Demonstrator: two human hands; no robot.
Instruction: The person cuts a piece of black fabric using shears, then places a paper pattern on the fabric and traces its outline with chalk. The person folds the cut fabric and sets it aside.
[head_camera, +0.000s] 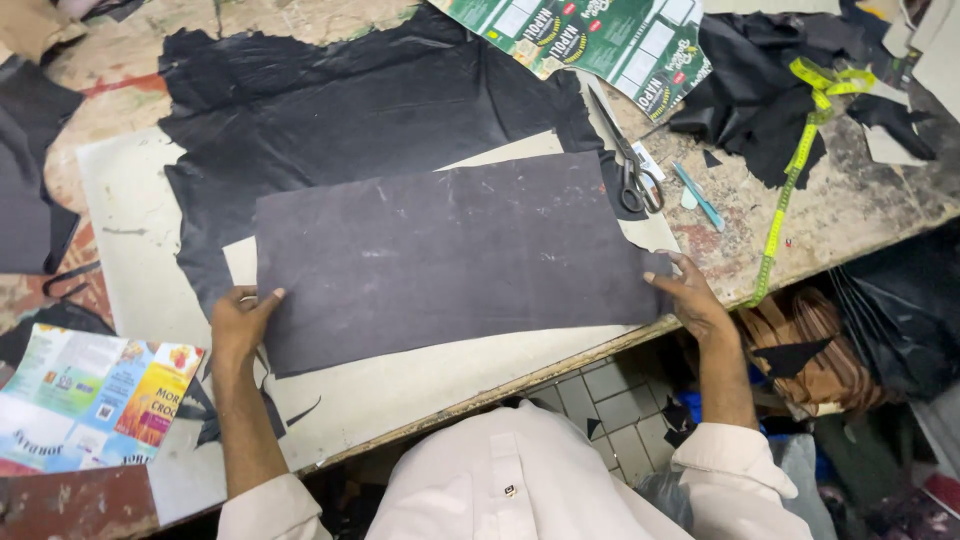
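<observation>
A dark grey rectangular sheet of material (450, 250) lies flat on a pale cutting board (130, 220), over a larger black leather hide (350, 100). My left hand (238, 322) grips the sheet's lower left corner, thumb on top. At the opposite end my right hand (690, 295) holds the lower right corner. Both arms wear white sleeves.
Scissors (632, 170) and a teal pen (698, 197) lie right of the sheet. A yellow measuring tape (795, 160) hangs over the table edge (520, 380). Green printed cardboard (600, 40) at the back, black scraps (760, 90) at right, a colourful leaflet (90, 395) at left.
</observation>
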